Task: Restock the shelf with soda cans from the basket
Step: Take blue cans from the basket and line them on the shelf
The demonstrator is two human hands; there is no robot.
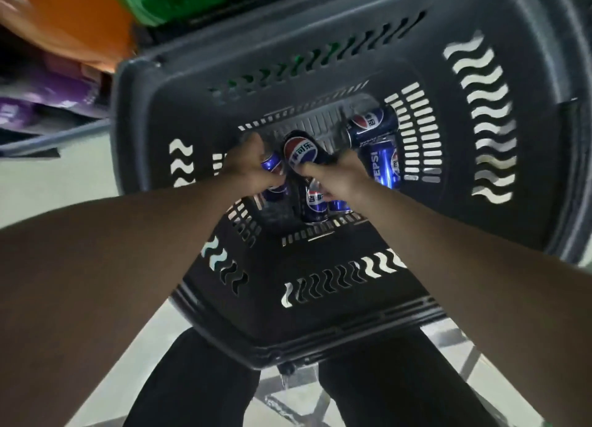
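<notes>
I look straight down into a deep dark grey basket (pixel 320 327) with several blue Pepsi cans on its bottom. My left hand (pixel 253 170) reaches in and grips a blue can (pixel 271 164) at the left of the pile. My right hand (pixel 339 180) holds a dark can (pixel 299 152) with the round Pepsi logo, lifted a little above the others. Two more cans (pixel 373 124) (pixel 384 167) lie against the basket's right wall. Another can (pixel 314 204) lies under my hands, partly hidden.
A shelf with orange (pixel 80 23), green (pixel 173 0) and purple (pixel 48 96) soda packs stands just beyond the basket, at the upper left. My legs in black trousers (pixel 198 388) are below the basket. Pale floor shows at the left.
</notes>
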